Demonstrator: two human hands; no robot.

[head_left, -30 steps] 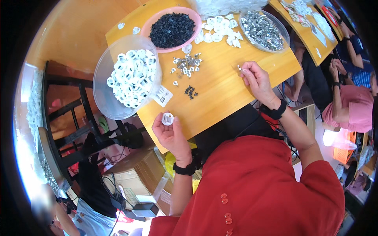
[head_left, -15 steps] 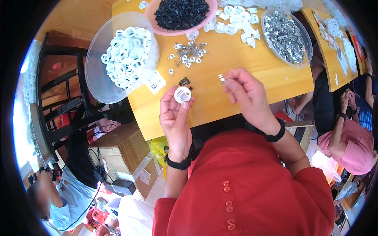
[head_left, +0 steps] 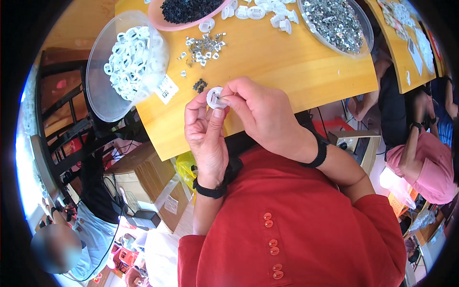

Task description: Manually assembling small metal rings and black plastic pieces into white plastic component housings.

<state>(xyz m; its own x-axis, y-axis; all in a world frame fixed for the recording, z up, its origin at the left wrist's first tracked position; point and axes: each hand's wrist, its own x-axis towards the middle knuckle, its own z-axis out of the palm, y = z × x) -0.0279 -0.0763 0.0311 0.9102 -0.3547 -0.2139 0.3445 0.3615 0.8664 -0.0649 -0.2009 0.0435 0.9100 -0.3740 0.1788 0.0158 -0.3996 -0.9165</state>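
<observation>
My left hand (head_left: 206,141) is closed on a round white plastic part (head_left: 211,98), gripped at its edge between thumb and fingers above the table's front edge. Against the face of this part press the pinched thumb and forefinger of my right hand (head_left: 270,115). What those fingertips hold is mostly hidden. Just beyond my left fingers lies a little cluster of small black pieces (head_left: 200,85). Farther back is a loose heap of small shiny metal pieces (head_left: 204,48).
A clear tub (head_left: 99,98) of white parts stands at the left of the wooden table (head_left: 296,81). Behind are a pink basin (head_left: 162,24) of black pieces, loose white parts (head_left: 256,13) and a clear bowl (head_left: 369,45) of metal pieces. Other people sit at both sides.
My right hand has moved left, bringing its pinched fingers onto the white part; before, it held small shiny metal pieces apart from it. The table has shifted up and left in view.
</observation>
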